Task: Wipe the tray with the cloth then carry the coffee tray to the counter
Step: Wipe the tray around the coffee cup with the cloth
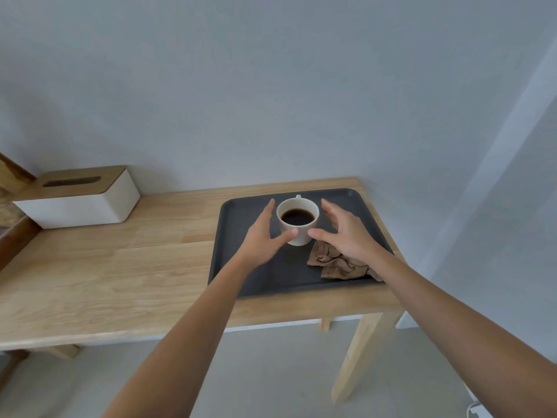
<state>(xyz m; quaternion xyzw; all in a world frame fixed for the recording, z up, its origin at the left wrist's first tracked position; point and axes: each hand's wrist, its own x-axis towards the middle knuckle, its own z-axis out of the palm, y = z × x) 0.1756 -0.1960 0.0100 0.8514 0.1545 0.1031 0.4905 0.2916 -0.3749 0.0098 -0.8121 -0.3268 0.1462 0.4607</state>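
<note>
A white cup (297, 220) of dark coffee stands in the upper middle of a dark grey tray (241, 267), which lies at the right end of a pale wooden counter (120, 267) in the centre of the frame. The cup's handle is almost wholly hidden behind its far rim; only a small white nub shows. A crumpled brown cloth (337, 263) lies on the tray at lower right of the cup, its right part covered by the right wrist and forearm.

Both bare arms reach up from the bottom edge of the frame, cut off below the elbow. The left hand (265, 236) is spread at the cup's left side, fingers (269, 211) straight and the thumb tip at the cup's near wall. The right hand (343, 233) mirrors it at the cup's right, fingers wide and curved, thumb tip just beside the cup. Whether either thumb touches the cup cannot be told; neither hand holds anything.

At the left of the frame a white tissue box (81, 203) with a wooden lid rests on the counter, well apart from the tray.
</note>
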